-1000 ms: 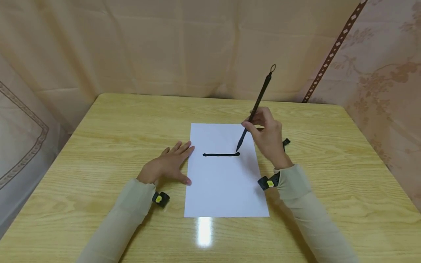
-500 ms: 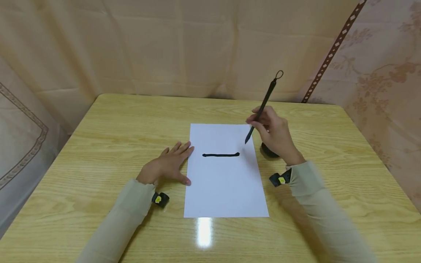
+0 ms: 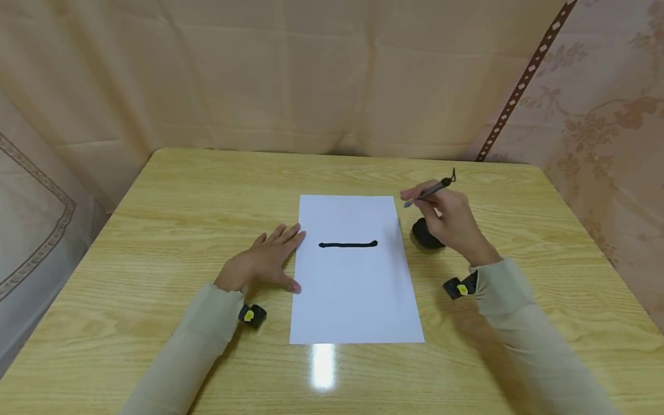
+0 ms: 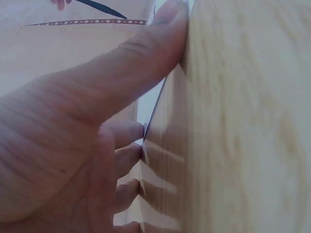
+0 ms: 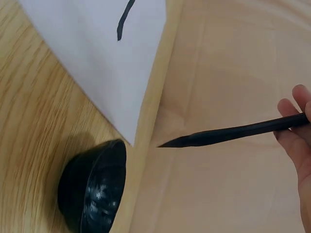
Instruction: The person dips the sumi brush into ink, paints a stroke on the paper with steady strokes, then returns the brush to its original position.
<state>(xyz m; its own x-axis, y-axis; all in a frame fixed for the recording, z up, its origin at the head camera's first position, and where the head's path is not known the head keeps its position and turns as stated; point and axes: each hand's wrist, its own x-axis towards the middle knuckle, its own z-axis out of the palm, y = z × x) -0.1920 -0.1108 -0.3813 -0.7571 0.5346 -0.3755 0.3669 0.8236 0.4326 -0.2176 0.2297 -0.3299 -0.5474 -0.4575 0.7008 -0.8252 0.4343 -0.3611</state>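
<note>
My right hand [image 3: 447, 216] pinches a black writing brush [image 3: 433, 189] in the air, off the paper's upper right corner. In the right wrist view the brush [image 5: 228, 134] shows its dark pointed tip above a small black bowl [image 5: 92, 187]. That bowl [image 3: 427, 233] stands on the table right of the paper, partly hidden by the hand in the head view. The white sheet of paper [image 3: 358, 300] bears one thick black horizontal stroke [image 3: 349, 245]. My left hand [image 3: 264, 262] rests flat with fingers spread, thumb and fingertips on the paper's left edge.
The wood-grain table [image 3: 155, 230] ends at a far edge in front of a beige curtain [image 3: 259, 75]. Patterned cloth [image 3: 612, 115] hangs at the right. Each wrist wears a small black camera, such as the left one [image 3: 252, 316].
My right hand has lifted the brush away from the stroke and moved right, tilting the brush over toward level. The black bowl has come into view. My left hand stays put.
</note>
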